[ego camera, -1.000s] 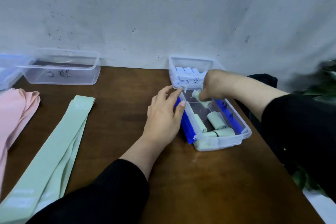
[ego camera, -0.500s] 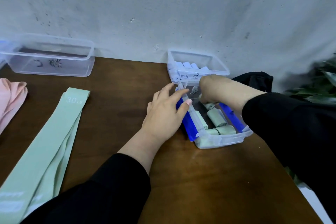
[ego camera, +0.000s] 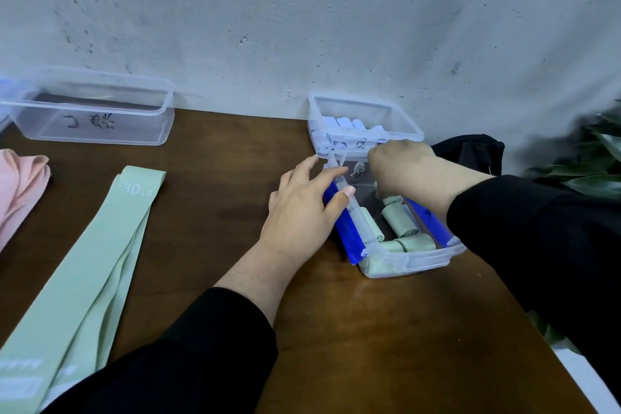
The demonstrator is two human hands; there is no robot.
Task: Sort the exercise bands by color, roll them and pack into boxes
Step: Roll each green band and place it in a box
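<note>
1. Two hands work at the green-band box (ego camera: pixel 408 254), which sits on the brown surface (ego camera: pixel 386 329) at about 3 o'clock from the middle of the view, its far end touching the box of pale blue rolls (ego camera: pixel 364 118) at 1 o'clock by the wall.
2. Left hand (ego camera: pixel 302 212) lies against the box's left wall and blue latch; its fingers (ego camera: pixel 331 176) are straight and slightly apart, pressing, not gripping.
3. Right hand (ego camera: pixel 403 168) reaches down into the box's far end. Its fingers are curled downward onto a rolled green band (ego camera: pixel 393 200), seemingly pinching it, though the tips are hidden behind the knuckles.
4. The step in hand looks like seating this roll. To do it well, keep the left hand bracing the wall so the light box does not slide, and press the roll down snug before letting go, or it may spring open.
5. Several rolls already lie in the box: a middle one (ego camera: pixel 400 223) has its long axis running from 11 to 5 o'clock, and a near one (ego camera: pixel 415 242) lies crosswise, roughly 9 to 3 o'clock. The held roll's axis cannot be told.
6. Matching the new roll to the middle one's direction would likely save room.
7. One unrolled green band (ego camera: pixel 84 269), marked 30 LB, lies flat at 8 o'clock, its long axis running from 7 to 1 o'clock, its label end pointing away.
8. A pink band (ego camera: pixel 18 185) lies at 9 o'clock and an empty clear box (ego camera: pixel 97 111) at 10 o'clock.
</note>
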